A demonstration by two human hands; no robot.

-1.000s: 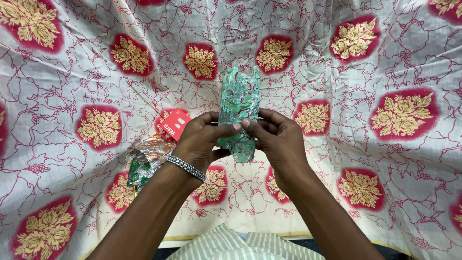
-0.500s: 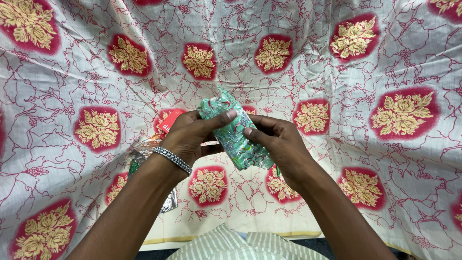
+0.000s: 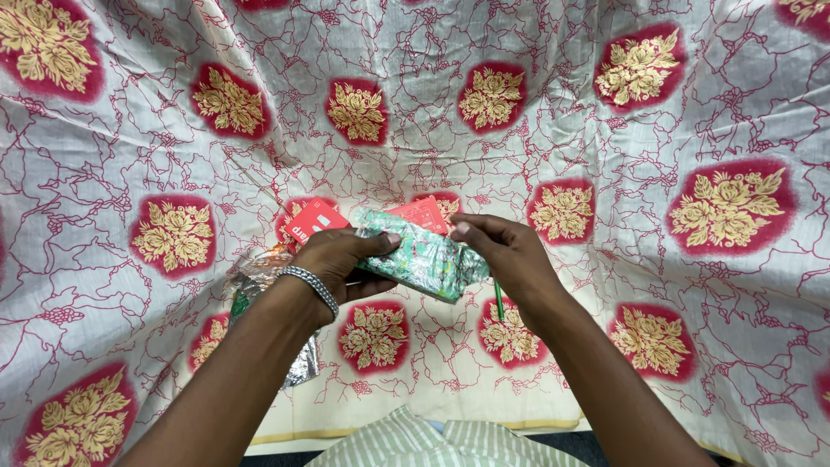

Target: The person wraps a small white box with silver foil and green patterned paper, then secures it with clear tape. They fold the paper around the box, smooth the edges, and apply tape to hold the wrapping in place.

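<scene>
Both hands hold a small parcel wrapped in shiny green patterned foil (image 3: pixel 422 256), lying nearly level over the cloth. My left hand (image 3: pixel 339 262), with a metal bracelet on its wrist, grips the parcel's left end, thumb on top. My right hand (image 3: pixel 506 249) pinches the right end. Two red cards lie on the cloth behind the hands: one red card (image 3: pixel 312 224) to the left and another red card (image 3: pixel 420 213) just behind the parcel. A thin green stick (image 3: pixel 499 302) shows below my right hand.
A cream cloth (image 3: pixel 692 121) with red vine lines and red-and-gold flower patches covers the whole surface. Crumpled shiny wrapping paper (image 3: pixel 256 285) lies left of my left wrist. The cloth's front edge runs near my striped shirt (image 3: pixel 398 441).
The green parcel has been turned from upright to nearly level and lowered toward the cloth. A second red card has come into view behind it.
</scene>
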